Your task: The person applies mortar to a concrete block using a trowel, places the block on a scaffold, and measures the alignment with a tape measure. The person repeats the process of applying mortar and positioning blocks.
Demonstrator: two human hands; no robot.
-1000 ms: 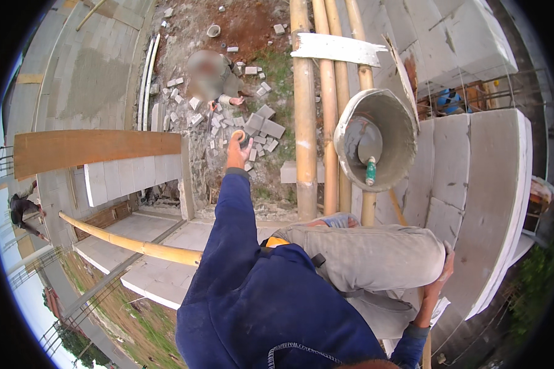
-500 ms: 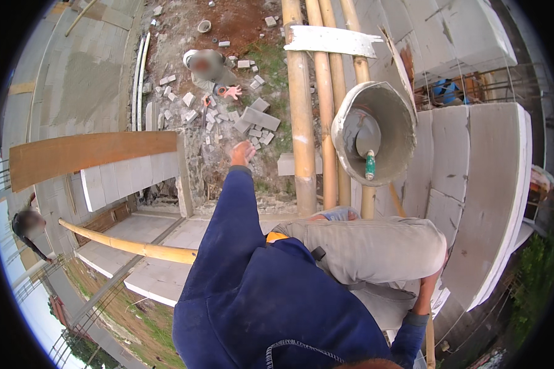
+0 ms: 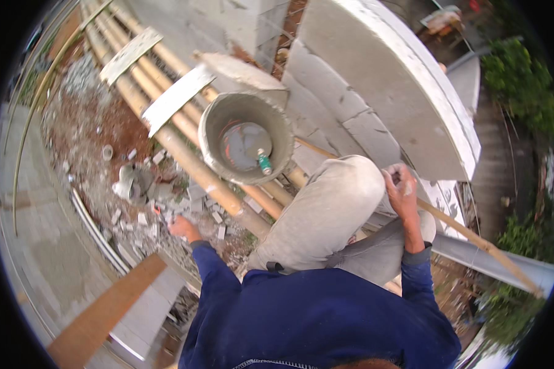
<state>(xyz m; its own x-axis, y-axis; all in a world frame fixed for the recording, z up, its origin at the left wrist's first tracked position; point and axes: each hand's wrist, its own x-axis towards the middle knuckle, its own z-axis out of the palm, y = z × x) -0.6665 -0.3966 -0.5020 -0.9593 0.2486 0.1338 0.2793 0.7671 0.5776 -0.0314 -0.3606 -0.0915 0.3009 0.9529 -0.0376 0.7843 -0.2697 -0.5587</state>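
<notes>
Fingers of our right hand point(image 3: 402, 192) curl beside our knee point(image 3: 363, 175); we cannot tell whether they grip anything. Our outstretched left hand point(image 3: 181, 227) is equally unclear. Our grey-crusted bucket point(image 3: 277, 120), containing a green object point(image 3: 264, 161), sits over bamboo poles point(image 3: 197, 167).

Even daylight covers an open-air building site. A thick wall of pale grey rectangular blocks point(image 3: 381, 86) fills the upper right. Bare reddish-brown earth point(image 3: 117, 120) lies below at the left. Leafy green trees point(image 3: 523, 92) stand beside a dark grey flat strip point(image 3: 497, 147), perhaps roofing or paving, too blurred to tell.
</notes>
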